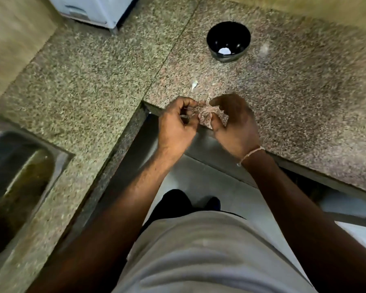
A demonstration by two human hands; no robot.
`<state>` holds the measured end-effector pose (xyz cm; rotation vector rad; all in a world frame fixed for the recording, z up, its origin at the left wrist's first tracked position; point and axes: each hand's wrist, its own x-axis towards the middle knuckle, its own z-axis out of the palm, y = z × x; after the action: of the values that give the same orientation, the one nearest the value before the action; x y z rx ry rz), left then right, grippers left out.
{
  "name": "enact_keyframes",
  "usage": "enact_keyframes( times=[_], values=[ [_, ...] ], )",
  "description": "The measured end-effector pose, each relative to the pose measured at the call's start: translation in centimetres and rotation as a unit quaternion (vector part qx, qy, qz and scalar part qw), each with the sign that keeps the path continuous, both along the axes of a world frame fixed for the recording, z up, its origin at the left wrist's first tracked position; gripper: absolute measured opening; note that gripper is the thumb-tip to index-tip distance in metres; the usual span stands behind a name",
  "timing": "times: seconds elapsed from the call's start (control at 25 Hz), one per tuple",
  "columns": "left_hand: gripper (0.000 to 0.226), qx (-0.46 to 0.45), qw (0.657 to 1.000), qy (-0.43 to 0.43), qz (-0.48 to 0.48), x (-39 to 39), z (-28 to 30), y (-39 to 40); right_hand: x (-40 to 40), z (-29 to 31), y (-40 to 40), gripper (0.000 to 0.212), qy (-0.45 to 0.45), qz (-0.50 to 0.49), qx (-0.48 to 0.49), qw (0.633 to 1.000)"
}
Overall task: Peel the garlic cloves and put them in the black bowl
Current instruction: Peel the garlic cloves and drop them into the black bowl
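Two hands work close together over the inner corner of the speckled stone desk [283, 98], near its front edge. One left hand [178, 121] has its fingers curled inward, and something small and dark shows in its grip, though motion blur hides what it is. One right hand [235, 121] sits just beside it with thumb and forefinger bent toward the left hand's fingertips; whether they pinch anything cannot be told, since the spot between the two hands is blurred against the stone pattern. A thin pale bracelet [251, 154] circles the right wrist.

One garlic clove [194, 84], small and pale, lies loose on the desk just beyond the hands, apart from both, between them and the bowl. One black bowl [228, 40] stands upright farther back and slightly to the right, well apart from the hands; one white patch shows at its bottom, and it cannot be told whether that is a clove or a reflection. One faint pale smudge [264, 48] lies on the desk right of the bowl.

One metal sink [19, 176] is sunk into the desk at the left. One white appliance [93, 9] stands at the back edge, upper left. Below the hands, the person's light shirt [209, 250] and dark shoes on a tiled floor [199, 176] are visible.
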<state>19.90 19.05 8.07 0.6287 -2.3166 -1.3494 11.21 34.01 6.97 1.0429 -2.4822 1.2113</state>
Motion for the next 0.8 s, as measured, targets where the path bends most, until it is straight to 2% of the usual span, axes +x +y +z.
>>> enact_keyframes(
  times=[0.2,0.4,0.64,0.72,0.8],
  values=[
    [0.023,0.012,0.999,-0.025,-0.047,-6.7,-2.0,-2.4,-4.0,-1.0,-0.4,0.024,-0.056,-0.053,0.012,0.997],
    [0.019,-0.082,0.983,-0.062,-0.153,-14.6,-4.3,-5.8,-9.6,-3.1,-3.5,0.023,-0.102,-0.134,0.066,0.983],
    [0.021,-0.218,0.932,-0.146,-0.252,-22.6,-8.8,-8.9,-12.9,-5.5,-6.8,0.027,-0.169,-0.22,0.082,0.957],
    [0.025,-0.27,0.901,-0.154,-0.302,-24.3,-9.4,-8.9,-13.5,-6.1,-7.1,0.028,-0.195,-0.224,0.089,0.951],
    [0.025,-0.298,0.887,-0.155,-0.317,-25.7,-10.0,-9.0,-14.4,-6.6,-6.8,0.027,-0.21,-0.222,0.091,0.948]
  ],
)
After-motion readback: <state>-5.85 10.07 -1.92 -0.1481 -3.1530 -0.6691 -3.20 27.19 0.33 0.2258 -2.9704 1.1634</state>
